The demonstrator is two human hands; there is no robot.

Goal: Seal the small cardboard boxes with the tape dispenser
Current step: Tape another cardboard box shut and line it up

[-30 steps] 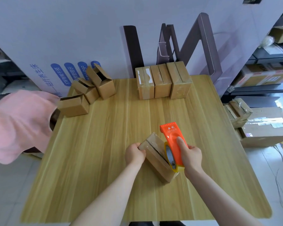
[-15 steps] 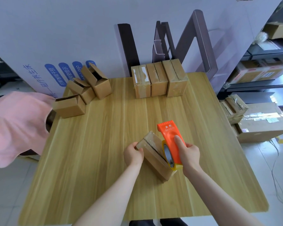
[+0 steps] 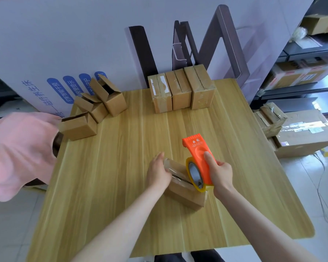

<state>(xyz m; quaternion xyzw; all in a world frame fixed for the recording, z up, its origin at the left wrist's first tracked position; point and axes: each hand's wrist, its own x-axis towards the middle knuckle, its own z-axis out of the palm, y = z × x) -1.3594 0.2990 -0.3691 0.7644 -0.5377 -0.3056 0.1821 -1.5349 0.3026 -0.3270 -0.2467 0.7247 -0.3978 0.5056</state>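
A small cardboard box (image 3: 186, 193) lies near the middle front of the wooden table (image 3: 112, 176), with clear tape along its top. My left hand (image 3: 158, 172) lies over the box's far left end, fingers stretched along it. My right hand (image 3: 219, 172) grips an orange tape dispenser (image 3: 198, 157), whose yellow-rimmed roll rests on the box's near right end. Three taped boxes (image 3: 180, 91) stand in a row at the back. Three boxes with open flaps (image 3: 95, 108) sit at the back left.
A pink cloth (image 3: 17, 148) hangs beside the table's left edge. A large white printed carton (image 3: 64, 53) stands behind the table. On the right, shelves and floor cartons (image 3: 301, 129) hold more boxes. Dark boards (image 3: 222, 44) lean at the back.
The dispenser has slid along the box top toward its near right end. My left hand's fingers have straightened over the box's far end.
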